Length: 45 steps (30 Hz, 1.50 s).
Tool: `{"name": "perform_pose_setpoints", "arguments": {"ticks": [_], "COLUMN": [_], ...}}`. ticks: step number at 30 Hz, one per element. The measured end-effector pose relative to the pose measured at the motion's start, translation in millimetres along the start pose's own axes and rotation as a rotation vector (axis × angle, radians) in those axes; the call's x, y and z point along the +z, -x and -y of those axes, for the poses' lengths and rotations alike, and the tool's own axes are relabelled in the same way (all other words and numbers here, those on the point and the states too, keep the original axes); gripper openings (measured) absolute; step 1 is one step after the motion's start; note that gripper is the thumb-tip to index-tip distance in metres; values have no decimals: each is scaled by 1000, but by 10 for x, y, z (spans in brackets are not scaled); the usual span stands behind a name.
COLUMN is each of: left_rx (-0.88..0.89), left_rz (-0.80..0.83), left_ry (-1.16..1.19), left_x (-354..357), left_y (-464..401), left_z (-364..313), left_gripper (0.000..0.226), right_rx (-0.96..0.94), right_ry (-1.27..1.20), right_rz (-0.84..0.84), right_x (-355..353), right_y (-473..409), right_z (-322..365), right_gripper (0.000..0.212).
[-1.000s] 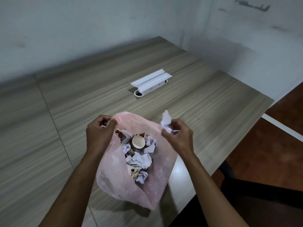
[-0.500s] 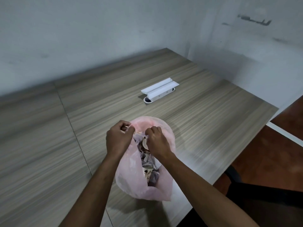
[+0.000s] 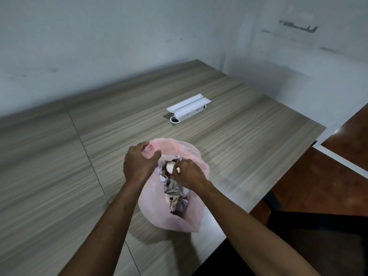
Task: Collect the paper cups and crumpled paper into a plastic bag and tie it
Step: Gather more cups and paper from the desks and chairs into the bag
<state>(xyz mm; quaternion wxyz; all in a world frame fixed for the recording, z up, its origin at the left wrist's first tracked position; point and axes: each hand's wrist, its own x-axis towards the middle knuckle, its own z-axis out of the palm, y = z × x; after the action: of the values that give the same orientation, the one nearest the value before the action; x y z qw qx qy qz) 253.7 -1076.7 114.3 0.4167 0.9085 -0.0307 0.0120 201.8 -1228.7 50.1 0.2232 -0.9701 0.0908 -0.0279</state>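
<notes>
Closing the bag mouth over the rubbish

Standing near the front edge of the wooden desk (image 3: 249,136), the pink plastic bag (image 3: 189,218) holds crumpled paper (image 3: 175,193) and a paper cup (image 3: 170,167) near its top. Since a second ago the right hand (image 3: 189,174) has come in from the bag's right side to its open mouth, fingers curled and pinching the rim beside the cup. The left hand (image 3: 138,166) still pinches the rim's left side, just across the opening. Farther back, a white cable box (image 3: 188,109) lies on the desk.
</notes>
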Motion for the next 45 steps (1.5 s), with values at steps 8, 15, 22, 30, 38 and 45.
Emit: {"name": "perform_pose_setpoints", "arguments": {"ticks": [8,15,22,30,38,45], "left_rx": [52,184,337,425,405,344], "left_rz": [-32,160,450,841,1578,1439], "left_ry": [-87,41,110,147,13,145], "left_x": [-66,-106,66,114,356,336], "left_y": [427,954,1776,2814,3841,4092], "left_z": [-93,-358,-347,-348,-203,-125], "left_gripper": [67,59,61,80,120,107], "right_rx": [74,307,610,889,982,1018], "right_ry": [-18,-33,101,218,-320,-514], "right_rz": [-62,-110,-232,-419,-439,-491], "right_x": [-339,-750,-1062,-1232,-1098,-1078], "right_y": [443,1109,2242,3472,4080,4210], "right_z": [-90,-297,-538,-687,-824,-750], "right_gripper": [29,31,33,67,83,82]}}
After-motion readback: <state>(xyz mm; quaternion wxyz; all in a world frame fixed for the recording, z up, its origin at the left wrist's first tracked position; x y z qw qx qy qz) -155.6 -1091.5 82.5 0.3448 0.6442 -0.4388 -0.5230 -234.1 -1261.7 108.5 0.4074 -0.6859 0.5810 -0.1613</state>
